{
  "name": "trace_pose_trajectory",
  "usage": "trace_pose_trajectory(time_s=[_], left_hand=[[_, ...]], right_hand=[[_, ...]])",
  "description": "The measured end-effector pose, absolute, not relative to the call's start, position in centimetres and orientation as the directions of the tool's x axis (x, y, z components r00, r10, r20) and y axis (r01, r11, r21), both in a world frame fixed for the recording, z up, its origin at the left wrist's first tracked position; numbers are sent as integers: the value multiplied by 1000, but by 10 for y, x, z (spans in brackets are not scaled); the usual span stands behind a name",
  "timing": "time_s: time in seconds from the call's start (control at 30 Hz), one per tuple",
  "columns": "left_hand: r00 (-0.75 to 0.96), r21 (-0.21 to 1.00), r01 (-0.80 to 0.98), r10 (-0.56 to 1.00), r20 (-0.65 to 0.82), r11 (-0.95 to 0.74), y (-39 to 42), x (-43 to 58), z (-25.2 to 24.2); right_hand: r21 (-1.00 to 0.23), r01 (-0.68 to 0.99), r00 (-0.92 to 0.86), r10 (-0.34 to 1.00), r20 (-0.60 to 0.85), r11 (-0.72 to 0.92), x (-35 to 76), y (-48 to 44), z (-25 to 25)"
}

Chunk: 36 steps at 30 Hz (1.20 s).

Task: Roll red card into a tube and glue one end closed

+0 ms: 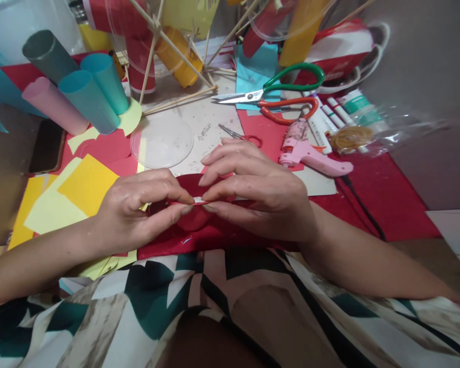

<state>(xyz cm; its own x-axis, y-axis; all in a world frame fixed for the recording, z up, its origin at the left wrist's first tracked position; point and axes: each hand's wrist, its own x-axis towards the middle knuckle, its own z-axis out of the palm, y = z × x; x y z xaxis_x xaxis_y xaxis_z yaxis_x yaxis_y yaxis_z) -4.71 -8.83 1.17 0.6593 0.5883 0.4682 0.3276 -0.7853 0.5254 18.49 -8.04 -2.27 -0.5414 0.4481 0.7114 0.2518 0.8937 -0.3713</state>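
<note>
Presently, a red paper piece (193, 219) is pinched between thumb and fingers by both the left hand (149, 204) and the right hand (256, 191), on the near side of the clear disc (163, 143). Right of the disc, small scissors (240, 135) are laid; farther right, a pink glue gun (310, 157) is seen. Left of it, yellow paper (88, 184) is spread; beyond that, blue tubes (89, 102) are stood.

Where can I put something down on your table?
Try the red surface right of the glue gun and its cord, below the plastic bag. A smaller patch: smudged pale board between the clear disc and small scissors. It's crowded left, among yellow paper and paper tubes, under the stick frame, and around the left hand and right hand.
</note>
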Motion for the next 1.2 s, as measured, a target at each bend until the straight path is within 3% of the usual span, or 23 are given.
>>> trace_pose_trajectory(time_s=[0.47, 0.6, 1.03, 1.2], left_hand=[[694, 547, 283, 562, 450, -788, -87, -48, 14], [715, 504, 294, 536, 448, -813, -89, -46, 15], [709, 422, 308, 501, 495, -853, -85, -55, 21], [683, 469, 343, 559, 470, -814, -80, -58, 18]], right_hand=[[-438, 171, -563, 453, 692, 882, 188, -84, -21], [-467, 159, -562, 468, 682, 870, 188, -84, -21], [-421, 157, -537, 435, 723, 894, 191, -77, -20], [-426, 190, -524, 459, 717, 884, 193, -74, -19]])
